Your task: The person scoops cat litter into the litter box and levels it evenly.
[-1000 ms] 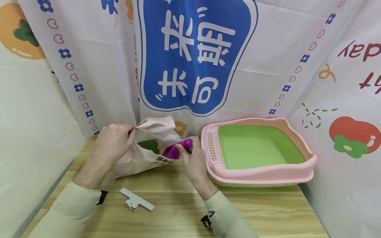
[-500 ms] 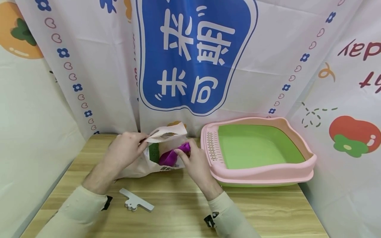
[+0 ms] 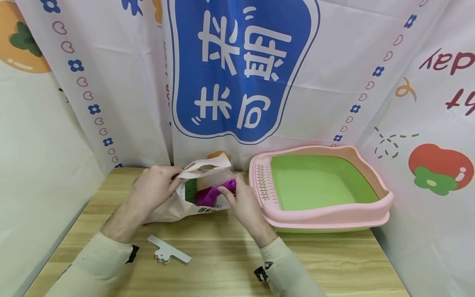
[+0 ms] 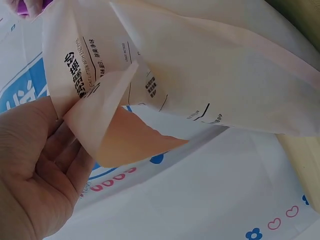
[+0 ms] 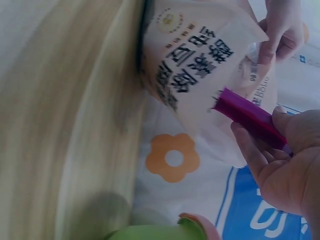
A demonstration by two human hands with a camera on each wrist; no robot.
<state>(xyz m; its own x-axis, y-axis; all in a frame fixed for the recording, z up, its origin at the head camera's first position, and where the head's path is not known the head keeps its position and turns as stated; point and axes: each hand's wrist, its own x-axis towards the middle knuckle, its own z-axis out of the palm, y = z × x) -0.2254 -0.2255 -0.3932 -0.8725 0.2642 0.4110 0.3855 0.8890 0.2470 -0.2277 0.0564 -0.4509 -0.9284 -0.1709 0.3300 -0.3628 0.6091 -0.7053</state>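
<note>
A pale pink cat litter bag [image 3: 168, 210] with dark print lies tilted on the table, its torn mouth facing right. Green litter [image 3: 191, 190] shows inside. My left hand [image 3: 154, 185] grips the bag's upper edge; in the left wrist view, the fingers of that hand [image 4: 45, 170] curl at a folded corner of the bag [image 4: 175, 65]. My right hand [image 3: 246, 204] holds a purple scoop [image 3: 208, 197] by its handle, thumb on top. The scoop's broad end is inside the bag's mouth, its tip partly hidden. The right wrist view shows the purple handle [image 5: 250, 117] between thumb and fingers.
Right of the bag stands a litter box with a pink rim [image 3: 326, 216], a slotted left edge and a green basin [image 3: 315, 181]. A grey-white bag clip [image 3: 168, 250] lies on the wooden table [image 3: 222, 264] in front. A printed curtain [image 3: 334, 62] hangs behind.
My left hand has moved right and slightly down, carrying the bag's edge along and tipping its mouth rightward. The scoop's broad end has shifted a little left within the bag.
</note>
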